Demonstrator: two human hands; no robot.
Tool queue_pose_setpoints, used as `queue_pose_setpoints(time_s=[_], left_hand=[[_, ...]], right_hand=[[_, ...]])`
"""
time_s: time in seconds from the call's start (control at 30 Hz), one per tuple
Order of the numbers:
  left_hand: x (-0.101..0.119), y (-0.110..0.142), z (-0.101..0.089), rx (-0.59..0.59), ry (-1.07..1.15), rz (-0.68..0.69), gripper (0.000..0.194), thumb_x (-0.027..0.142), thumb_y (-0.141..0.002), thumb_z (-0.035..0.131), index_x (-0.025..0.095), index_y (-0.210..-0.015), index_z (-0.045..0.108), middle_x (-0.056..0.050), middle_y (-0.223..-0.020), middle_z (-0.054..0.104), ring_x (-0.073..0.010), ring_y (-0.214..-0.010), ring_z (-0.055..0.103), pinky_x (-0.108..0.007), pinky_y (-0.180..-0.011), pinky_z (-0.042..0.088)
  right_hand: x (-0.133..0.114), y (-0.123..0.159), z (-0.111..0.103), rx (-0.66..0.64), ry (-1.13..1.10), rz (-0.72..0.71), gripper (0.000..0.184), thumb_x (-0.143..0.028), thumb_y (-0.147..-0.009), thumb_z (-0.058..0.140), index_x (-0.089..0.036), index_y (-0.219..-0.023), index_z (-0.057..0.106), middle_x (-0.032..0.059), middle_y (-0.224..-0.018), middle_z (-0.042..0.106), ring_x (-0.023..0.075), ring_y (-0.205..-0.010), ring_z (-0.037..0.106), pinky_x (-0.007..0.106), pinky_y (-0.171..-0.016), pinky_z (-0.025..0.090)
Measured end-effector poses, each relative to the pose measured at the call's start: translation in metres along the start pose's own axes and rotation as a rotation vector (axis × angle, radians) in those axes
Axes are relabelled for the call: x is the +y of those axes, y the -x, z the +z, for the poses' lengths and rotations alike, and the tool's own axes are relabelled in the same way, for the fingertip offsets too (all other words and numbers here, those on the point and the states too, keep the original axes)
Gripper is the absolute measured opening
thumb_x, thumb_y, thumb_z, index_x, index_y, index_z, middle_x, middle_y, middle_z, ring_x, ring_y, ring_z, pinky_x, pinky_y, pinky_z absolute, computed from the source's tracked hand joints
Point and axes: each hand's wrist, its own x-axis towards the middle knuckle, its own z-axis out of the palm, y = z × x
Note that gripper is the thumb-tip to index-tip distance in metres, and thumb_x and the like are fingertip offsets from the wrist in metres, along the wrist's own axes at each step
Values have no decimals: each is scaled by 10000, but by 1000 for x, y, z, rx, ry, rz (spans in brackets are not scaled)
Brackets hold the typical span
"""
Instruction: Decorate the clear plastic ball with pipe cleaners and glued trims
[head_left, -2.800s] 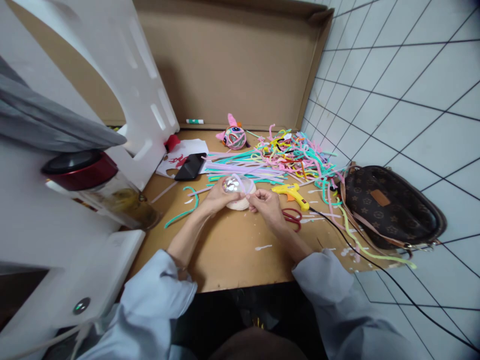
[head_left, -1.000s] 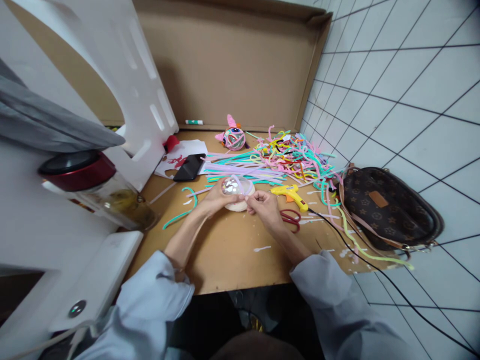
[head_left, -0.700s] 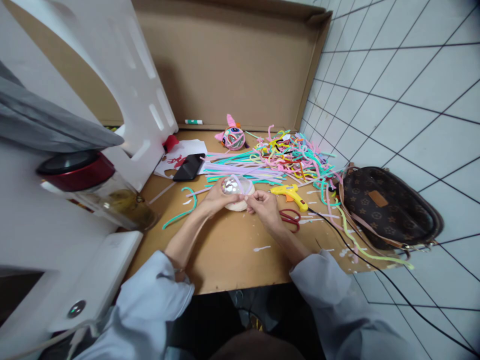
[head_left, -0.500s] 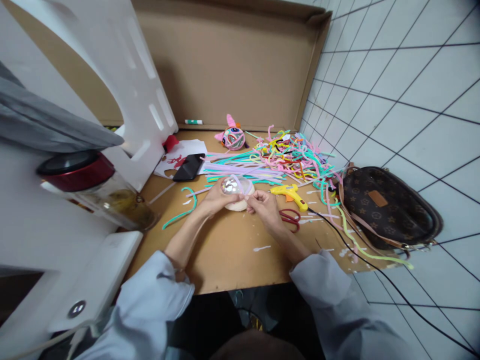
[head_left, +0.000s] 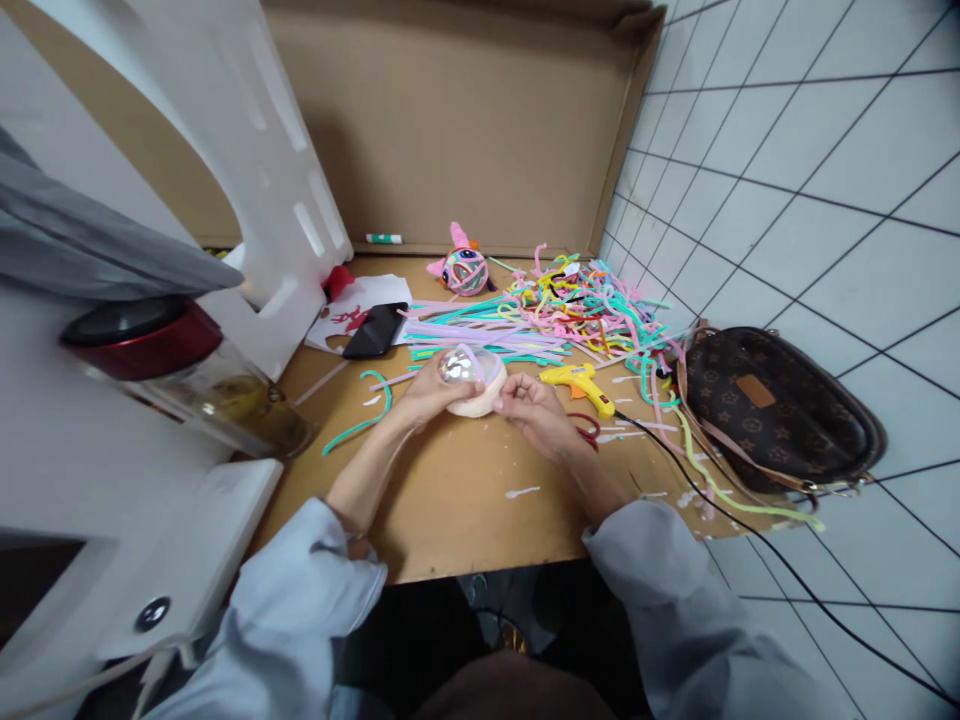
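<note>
My left hand [head_left: 429,394] is wrapped around a clear shiny ball [head_left: 462,368] held just above the cardboard tabletop [head_left: 465,500]. A lilac pipe cleaner [head_left: 475,358] runs over the ball. My right hand [head_left: 534,410] is pinched closed beside the ball, fingers on the lower pinkish part of it, gripping the end of that pipe cleaner. Both hands sit near the middle of the table, just in front of the pile of pipe cleaners [head_left: 555,310].
A yellow glue gun [head_left: 579,381] with a black cord and red scissors [head_left: 586,428] lie right of my hands. A finished wrapped ball [head_left: 464,270], a black phone [head_left: 375,330], a brown handbag [head_left: 772,410], a red-lidded jar [head_left: 187,380] and white foam panels [head_left: 247,170] surround the table.
The hands and ball stayed in the same spot. My right hand shifted slightly down and toward the ball's lower side while pinching the pipe cleaner; the view tilted a little.
</note>
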Motion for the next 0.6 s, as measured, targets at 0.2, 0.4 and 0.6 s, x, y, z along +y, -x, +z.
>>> queue_pose_setpoints(time_s=[0.2,0.4,0.6], left_hand=[[-1,-1,0,11,-20,5,732,400,-451,781,180,-1115,568,-49,-991,652,-231,-916,609,-349,-834,498],[2,1,0,25,-9,-19,767,390,-444,781,189,-1155,576,-55,-1016,669,-257,-959,618,-360,-838,515],[1,0,-2,13,12,-18,728,407,-451,766,193,-1124,590,-52,-995,679,-262,-955,626,-363,-832,518]], right_hand=[[4,-1,-3,57,95,-63,337,-177,-461,758,-214,-733,562,-77,-619,546,78,-575,487,191,-548,416],[2,-5,-9,218,126,-141,360,-260,-476,805,-205,-758,588,-33,-690,619,106,-630,567,246,-622,499],[1,-8,-15,309,185,-228,278,-326,-568,726,-205,-781,595,-28,-679,596,101,-588,526,227,-541,434]])
